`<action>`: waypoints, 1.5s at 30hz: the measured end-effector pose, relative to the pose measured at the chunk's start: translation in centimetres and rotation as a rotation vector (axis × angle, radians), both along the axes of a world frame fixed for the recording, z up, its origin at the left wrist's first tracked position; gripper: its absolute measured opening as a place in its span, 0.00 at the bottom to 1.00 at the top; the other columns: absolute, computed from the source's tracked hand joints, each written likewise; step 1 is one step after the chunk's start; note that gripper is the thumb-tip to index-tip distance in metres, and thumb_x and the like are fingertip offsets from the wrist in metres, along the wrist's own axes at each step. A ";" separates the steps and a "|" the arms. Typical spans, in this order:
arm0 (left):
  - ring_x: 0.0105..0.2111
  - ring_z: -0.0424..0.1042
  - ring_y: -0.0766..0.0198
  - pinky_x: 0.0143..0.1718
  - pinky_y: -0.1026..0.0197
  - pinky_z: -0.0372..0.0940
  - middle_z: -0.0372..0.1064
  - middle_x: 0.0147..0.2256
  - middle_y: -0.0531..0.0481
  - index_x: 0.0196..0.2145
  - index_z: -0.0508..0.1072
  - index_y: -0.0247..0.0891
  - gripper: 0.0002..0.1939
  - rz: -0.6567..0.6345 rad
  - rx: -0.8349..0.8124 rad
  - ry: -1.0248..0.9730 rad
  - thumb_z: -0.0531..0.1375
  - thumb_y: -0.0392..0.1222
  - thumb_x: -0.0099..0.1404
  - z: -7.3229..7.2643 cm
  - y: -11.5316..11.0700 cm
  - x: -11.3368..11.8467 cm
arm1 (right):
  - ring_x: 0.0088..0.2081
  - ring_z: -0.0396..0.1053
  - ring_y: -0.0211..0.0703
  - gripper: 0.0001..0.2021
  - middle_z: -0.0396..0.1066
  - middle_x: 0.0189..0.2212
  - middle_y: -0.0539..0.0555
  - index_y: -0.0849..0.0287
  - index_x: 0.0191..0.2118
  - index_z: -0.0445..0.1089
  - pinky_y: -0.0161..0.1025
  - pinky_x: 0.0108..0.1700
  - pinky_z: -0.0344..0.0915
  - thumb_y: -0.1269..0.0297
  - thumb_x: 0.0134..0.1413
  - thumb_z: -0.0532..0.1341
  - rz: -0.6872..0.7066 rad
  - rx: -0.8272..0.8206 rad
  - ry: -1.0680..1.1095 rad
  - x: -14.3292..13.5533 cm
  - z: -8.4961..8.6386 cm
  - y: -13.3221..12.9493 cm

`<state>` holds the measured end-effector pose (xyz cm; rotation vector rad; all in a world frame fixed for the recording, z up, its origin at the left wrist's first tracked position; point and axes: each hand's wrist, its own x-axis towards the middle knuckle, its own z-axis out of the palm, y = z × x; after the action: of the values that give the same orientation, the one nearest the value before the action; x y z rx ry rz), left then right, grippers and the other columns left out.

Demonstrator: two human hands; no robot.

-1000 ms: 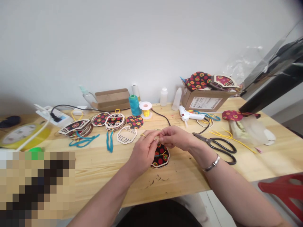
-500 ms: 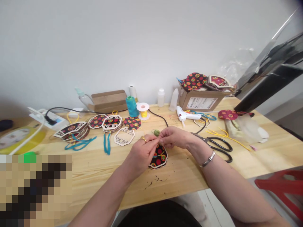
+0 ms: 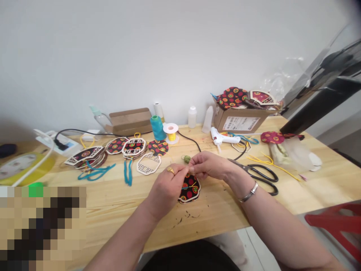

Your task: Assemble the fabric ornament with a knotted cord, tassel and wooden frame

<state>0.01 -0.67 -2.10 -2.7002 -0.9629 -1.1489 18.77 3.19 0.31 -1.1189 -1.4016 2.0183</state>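
Fabric piece (image 3: 190, 193) sits on table (image 3: 113, 214), left hand (image 3: 168, 187) and right hand (image 3: 210, 165) meeting over its top edge.
Both hands' fingers pinched together; can't tell what's between them. Green ball (image 3: 186, 159) just behind piece, lattice frame (image 3: 145, 171) left of piece, scissors (image 3: 246, 167) right. Hands block piece's upper part.

Left hand (image 3: 168, 187), right hand (image 3: 210, 165) together, fingers (image 3: 178, 177) curled, forearms (image 3: 125, 231) angled inward.
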 end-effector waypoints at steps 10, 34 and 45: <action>0.34 0.71 0.64 0.35 0.64 0.68 0.72 0.34 0.44 0.44 0.72 0.32 0.13 0.087 0.041 -0.019 0.53 0.28 0.63 0.7 -0.1 0.2 | 0.17 0.54 0.27 0.15 0.61 0.14 0.45 0.65 0.22 0.67 0.29 0.21 0.47 0.58 0.39 0.68 -0.014 -0.014 0.064 -0.2 0.5 -0.3; 0.16 0.50 0.76 0.16 0.70 0.45 0.58 0.15 0.57 0.26 0.79 0.33 0.12 0.141 -1.376 -0.963 0.66 0.46 0.50 2.0 0.5 1.2 | 0.20 0.54 0.29 0.11 0.64 0.15 0.45 0.63 0.25 0.74 0.32 0.24 0.52 0.61 0.34 0.70 -0.326 0.170 0.102 -2.0 0.1 -0.5; 0.14 0.48 0.78 0.14 0.71 0.41 0.55 0.13 0.59 0.26 0.78 0.32 0.14 0.185 -1.443 -1.221 0.69 0.44 0.43 2.1 0.7 0.9 | 0.31 0.66 0.36 0.18 0.69 0.28 0.50 0.58 0.25 0.67 0.34 0.36 0.64 0.47 0.51 0.58 0.071 0.628 -0.007 -1.4 7.0 -5.9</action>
<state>0.90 0.07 0.00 -1.8601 -3.0060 -2.9087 17.38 -2.71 7.27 -0.7973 -1.9101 1.4373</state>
